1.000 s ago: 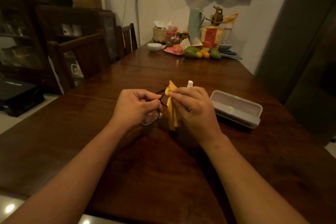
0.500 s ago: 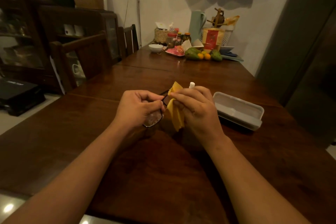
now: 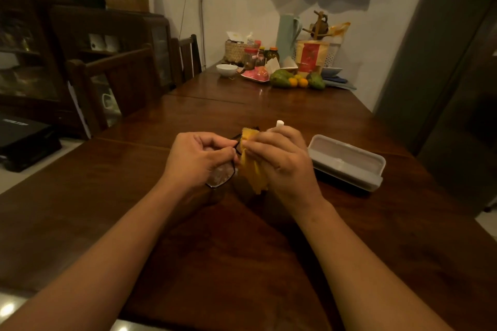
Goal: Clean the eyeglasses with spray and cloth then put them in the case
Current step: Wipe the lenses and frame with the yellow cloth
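Two hands meet above the middle of the dark wooden desk (image 3: 242, 263); I see the left hand (image 3: 199, 161) curled closed around the eyeglasses (image 3: 222, 176), its fingertips pinching the black frame, one lens showing below the knuckles; the right hand (image 3: 279, 161) is clamped on a yellow cloth (image 3: 252, 172), pressing it against the other side of the glasses, which the cloth hides; the loose end of the cloth hangs down toward the desk; just behind the right hand a white cap of the spray bottle (image 3: 280, 123) stands up, the rest of it hidden by the fingers; to the right, near that hand but apart from it, the case (image 3: 347, 161) lies open on the desk, pale inside; at the far end of the desk I make out a small white bowl (image 3: 226, 70), jars, and green and orange fruit (image 3: 295, 80) against the wall.
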